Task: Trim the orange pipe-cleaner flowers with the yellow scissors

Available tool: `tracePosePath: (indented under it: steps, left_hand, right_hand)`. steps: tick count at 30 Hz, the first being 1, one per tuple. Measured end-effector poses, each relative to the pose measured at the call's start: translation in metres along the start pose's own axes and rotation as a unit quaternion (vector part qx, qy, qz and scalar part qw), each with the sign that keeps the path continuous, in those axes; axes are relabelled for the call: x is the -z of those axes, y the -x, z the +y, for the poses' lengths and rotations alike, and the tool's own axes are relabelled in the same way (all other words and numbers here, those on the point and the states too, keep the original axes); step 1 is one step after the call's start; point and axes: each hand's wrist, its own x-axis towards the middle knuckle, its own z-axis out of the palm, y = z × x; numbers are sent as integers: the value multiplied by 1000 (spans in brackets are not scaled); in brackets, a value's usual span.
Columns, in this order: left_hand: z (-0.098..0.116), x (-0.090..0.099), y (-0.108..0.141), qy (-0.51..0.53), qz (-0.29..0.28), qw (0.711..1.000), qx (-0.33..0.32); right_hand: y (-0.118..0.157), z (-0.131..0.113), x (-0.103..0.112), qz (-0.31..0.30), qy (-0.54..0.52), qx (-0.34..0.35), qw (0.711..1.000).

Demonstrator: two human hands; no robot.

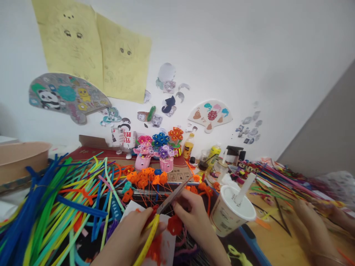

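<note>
At left, a heap of colorful fuzzy stems (63, 199) fans out beside the person's left hand (131, 231), which reaches in from below with its fingers curled around the yellow handles of scissors (169, 199), their blades slanting up to the right. Just right of the handles, a red-orange fuzzy flower (174, 225) sits below the right hand (194, 210), bent inward, fingertips narrowed beside the blades, though whether they pinch anything cannot be told. Farther right stand a white paper cup (229, 218) and, over the wooden tabletop (280, 244), another person's blurred hand (309, 218).
</note>
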Motion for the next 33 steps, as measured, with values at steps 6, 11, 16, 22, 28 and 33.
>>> tracePosePath:
  steps: [6, 11, 16, 22, 28, 33]
  left_hand:
    - [3, 4, 0, 20, -5, 1000, -1]
    - [0, 3, 0, 45, -12, 999, 16]
    - [2, 5, 2, 62, -2, 998, 9]
    - [9, -3, 5, 177, 44, 983, -18]
    - [26, -4, 3, 300, 84, 950, -7]
    - [34, -1, 1, 349, 99, 932, -9]
  right_hand:
    - [1, 1, -1, 3, 22, 10, 1000]
    - [0, 3, -2, 2, 29, 18, 999]
    - [0, 6, -1, 17, 8, 7, 1000]
    - [1, 3, -5, 7, -117, -36, 992]
    - [4, -2, -18, -25, -267, -62, 962]
    - [4, 0, -25, -12, -347, -78, 935]
